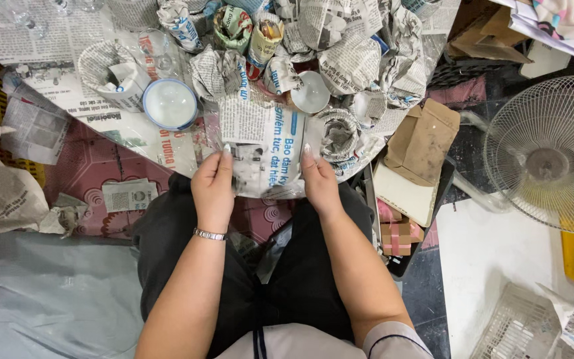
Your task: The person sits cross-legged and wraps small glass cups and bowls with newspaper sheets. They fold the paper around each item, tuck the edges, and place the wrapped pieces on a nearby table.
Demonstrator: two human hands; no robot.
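My left hand (pixel 212 186) and my right hand (pixel 318 181) both grip a sheet of newspaper (pixel 260 143) held over my lap, one hand on each lower side. Something appears wrapped inside the sheet, but I cannot tell what. A silver bracelet circles my left wrist. Just beyond the sheet stand a white bowl with a blue rim (pixel 170 104) to the left and a second white bowl (pixel 310 92) to the right. Several newspaper-wrapped bundles (pixel 350 63) lie piled behind them.
A white fan (pixel 553 153) lies on the right. Folded cardboard pieces (pixel 420 143) sit beside my right knee. A white plastic basket (pixel 523 326) is at the lower right. Loose newspaper sheets (pixel 38 126) and a grey plastic sheet (pixel 48 292) cover the floor on the left.
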